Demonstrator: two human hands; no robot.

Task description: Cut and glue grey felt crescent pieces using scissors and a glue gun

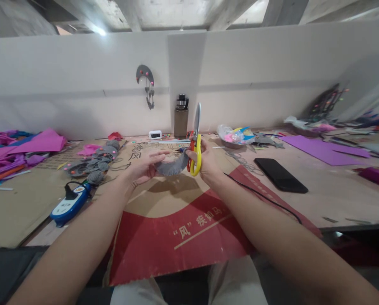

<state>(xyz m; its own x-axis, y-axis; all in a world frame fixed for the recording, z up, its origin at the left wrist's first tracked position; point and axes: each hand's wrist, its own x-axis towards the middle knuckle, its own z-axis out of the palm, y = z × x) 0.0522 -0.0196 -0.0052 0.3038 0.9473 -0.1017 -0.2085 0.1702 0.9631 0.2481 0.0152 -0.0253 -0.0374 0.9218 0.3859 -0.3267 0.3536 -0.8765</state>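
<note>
Between my two hands is a curved grey felt piece (pixel 172 166), held just above a red and tan cardboard sheet (pixel 164 243). My left hand (pixel 148 167) pinches its left end, thumb below and fingers above. In my right hand (pixel 206 161) are scissors (pixel 196 154) with yellow and red handles, their blades pointing up and together. The same hand's fingertips also touch the right end of the felt. Part of the right fingers is hidden behind the handles.
A black phone (pixel 280 175) lies to the right, a blue power strip (pixel 71 204) to the left. Grey felt pieces and yarn balls (pixel 96 177) sit beyond the strip. At the back stand a dark bottle (pixel 181 118), a small white clock (pixel 155 135) and a bowl (pixel 235 143) of packets.
</note>
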